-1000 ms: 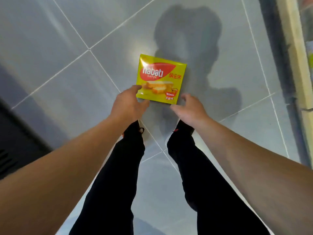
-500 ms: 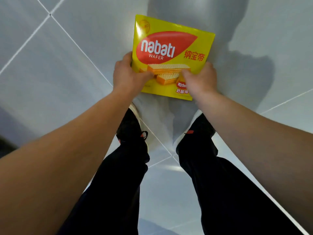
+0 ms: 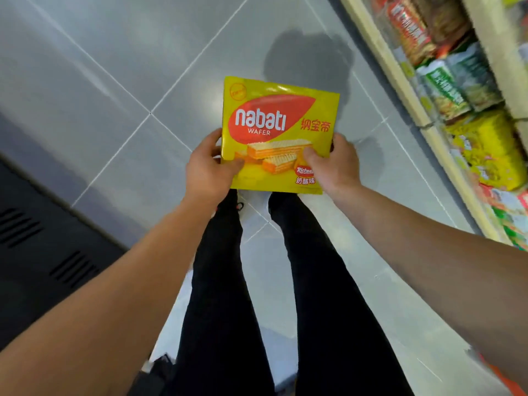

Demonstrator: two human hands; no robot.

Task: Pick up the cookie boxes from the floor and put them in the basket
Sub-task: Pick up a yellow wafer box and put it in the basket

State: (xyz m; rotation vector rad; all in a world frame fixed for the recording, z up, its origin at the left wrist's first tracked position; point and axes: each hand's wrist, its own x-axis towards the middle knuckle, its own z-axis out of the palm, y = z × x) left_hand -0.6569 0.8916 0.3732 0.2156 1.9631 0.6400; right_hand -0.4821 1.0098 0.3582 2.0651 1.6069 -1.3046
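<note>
A yellow Nabati wafer cookie box (image 3: 278, 121) with a red logo is held up off the grey tiled floor, face toward me. My left hand (image 3: 207, 170) grips its lower left edge, thumb on the front. My right hand (image 3: 334, 164) grips the lower right edge the same way. Both arms reach forward over my black-trousered legs. No basket shows in this view.
A store shelf (image 3: 414, 110) with a pale wooden edge runs along the right, packed with snack bags (image 3: 485, 150). A dark vented cabinet (image 3: 43, 247) stands at the left. Grey floor tiles (image 3: 128, 67) stretch ahead between them.
The box has come up off the floor in both hands, and the view has risen, bringing the shelf on the right and the dark cabinet on the left into sight.
</note>
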